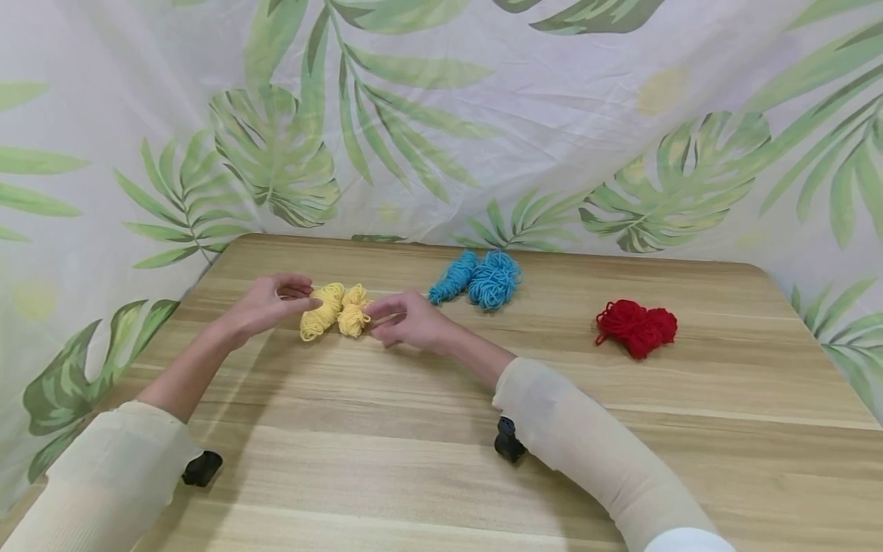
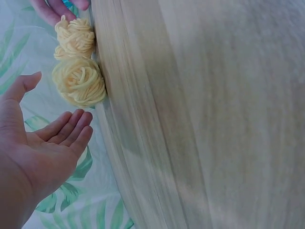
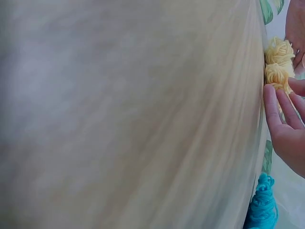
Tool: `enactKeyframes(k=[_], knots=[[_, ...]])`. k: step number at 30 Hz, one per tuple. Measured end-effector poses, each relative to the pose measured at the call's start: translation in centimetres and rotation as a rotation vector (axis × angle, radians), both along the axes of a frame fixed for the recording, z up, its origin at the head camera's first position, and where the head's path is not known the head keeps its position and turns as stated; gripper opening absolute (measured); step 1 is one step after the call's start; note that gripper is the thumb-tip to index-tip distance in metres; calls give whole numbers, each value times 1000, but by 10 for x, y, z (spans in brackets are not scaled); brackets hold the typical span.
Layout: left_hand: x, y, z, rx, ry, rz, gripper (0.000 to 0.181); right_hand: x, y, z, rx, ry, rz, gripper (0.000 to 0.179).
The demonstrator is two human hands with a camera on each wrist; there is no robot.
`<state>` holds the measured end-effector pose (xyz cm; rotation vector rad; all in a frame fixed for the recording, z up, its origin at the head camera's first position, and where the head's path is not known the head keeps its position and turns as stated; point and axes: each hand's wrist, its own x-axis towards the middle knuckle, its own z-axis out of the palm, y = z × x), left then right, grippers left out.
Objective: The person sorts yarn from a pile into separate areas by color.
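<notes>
Two bundles of yellow yarn lie side by side on the left part of the table: a longer yellow skein [image 1: 321,313] and a smaller yellow bundle [image 1: 353,313]. My left hand [image 1: 272,305] is just left of the longer skein, its fingers relaxed and apart from the yarn in the left wrist view. On the other side, my right hand [image 1: 412,320] is beside the smaller bundle with fingers loosely extended; its fingertips [image 3: 269,90] come close to that yarn, and whether they touch it I cannot tell. Neither hand grips anything.
Two blue yarn bundles [image 1: 494,280] lie near the table's back edge, just behind my right hand. Red yarn [image 1: 636,328] sits farther right on the wooden table [image 1: 359,452]. A leaf-patterned cloth [image 1: 428,115] hangs behind. Dark wrist devices [image 1: 509,441] protrude from both sleeves.
</notes>
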<state>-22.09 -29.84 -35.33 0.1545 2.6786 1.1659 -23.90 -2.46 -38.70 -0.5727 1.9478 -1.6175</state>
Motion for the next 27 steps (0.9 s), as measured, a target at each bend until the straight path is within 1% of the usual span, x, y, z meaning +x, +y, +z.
enactKeyframes(k=[4,8,10,12,16,19,21,23,27], knots=[[0,2,1,-32,40,-14,69,2,9,2,-10,1,6,44],[-1,9,4,-124,128,-35,69,3,22,4,-10,38,12,44],[0,14,6,-169,184,-39,69,4,30,6,12,88,11,42],[1,20,8,-192,243,-34,66,5,39,7,45,151,13,40],[5,34,10,-197,360,-37,56,5,61,10,145,345,31,35],[7,46,11,-190,413,-69,50,7,79,12,203,483,41,32],[10,55,12,-183,428,-96,47,9,91,15,229,549,33,31],[12,64,13,-175,441,-122,43,12,103,19,243,587,26,31],[15,81,12,-161,481,-163,37,17,127,26,277,587,-5,31]])
